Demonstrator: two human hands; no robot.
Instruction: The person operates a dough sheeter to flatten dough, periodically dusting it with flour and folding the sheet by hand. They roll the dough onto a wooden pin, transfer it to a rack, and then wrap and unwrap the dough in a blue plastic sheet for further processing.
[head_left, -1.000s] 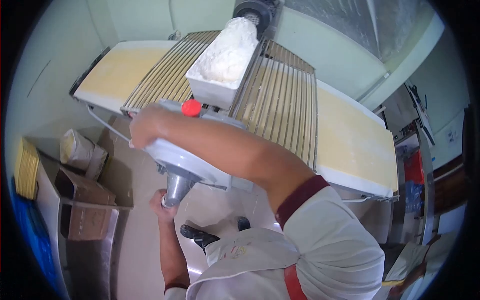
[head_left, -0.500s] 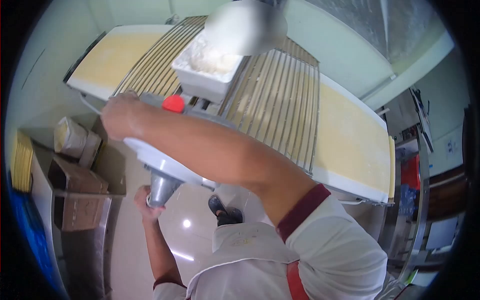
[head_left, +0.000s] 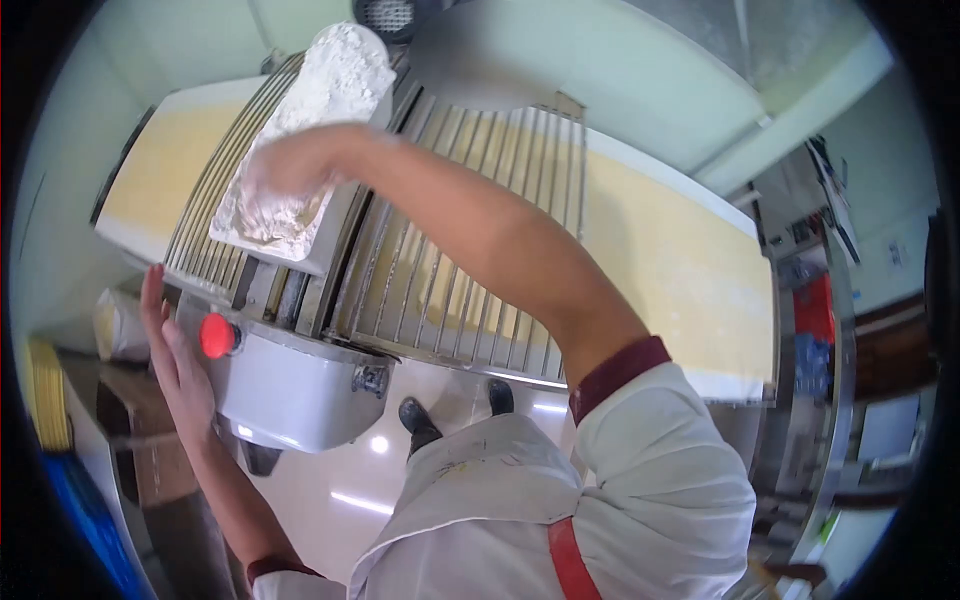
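Note:
My right hand [head_left: 290, 180] reaches into the long white bin [head_left: 325, 235] on top of the machine. Motion smears its fingers against the white flour [head_left: 330, 75], so their grip does not show. Beside the machine's white end housing [head_left: 290, 395], my left hand [head_left: 178, 355] is raised with fingers stretched out and nothing in it. It is close to the red knob [head_left: 216, 336]. A sheet of pale yellow dough [head_left: 660, 270] lies on the machine's belt, running under the metal bar guard [head_left: 460, 240].
More yellow dough [head_left: 170, 150] covers the belt's left end. At the lower left stand a cardboard box [head_left: 165, 465] and stacked yellow sheets [head_left: 48, 395]. A metal shelf [head_left: 840, 390] with several items is on the right.
My left hand has let go of the metal cone-shaped part below the housing and risen. My right hand has moved from the machine's left edge into the flour bin. The view has shifted.

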